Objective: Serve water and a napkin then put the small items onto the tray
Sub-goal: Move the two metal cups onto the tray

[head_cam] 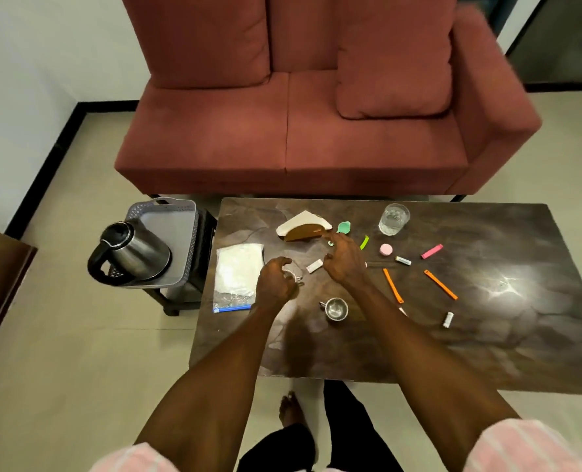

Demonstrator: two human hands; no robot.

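We look down on a room with a pale tiled floor, a red sofa (316, 97) against the wall and a dark marbled bench (487, 335) in front of it. Left of the bench a small dark stand carries a grey perforated tray (167, 226), and a steel kettle (129, 255) with a black handle sits on that tray.

On the bench, a glass (394, 219) with water stands toward the far edge, well apart from our hands. A wooden napkin holder (303, 228) with white napkins sits to its left, and a clear zip bag (236, 275) lies near the left edge. A small steel cup (335, 308) stands nearer to us, between our forearms.

Small items are scattered to the right: a green clip (344, 227), a lime strip (364, 242), a pink round piece (386, 249), a pink bar (432, 251), two orange sticks (440, 284), a small white tube (447, 319) and a white eraser-like block (314, 266).

Our left hand (276, 281) has its grip curled around a small metal object (296, 277); what it is we cannot tell. Our right hand (345, 260) hangs just beside the napkin holder, its fingers loosely curled and apart, pinching nothing we can see.
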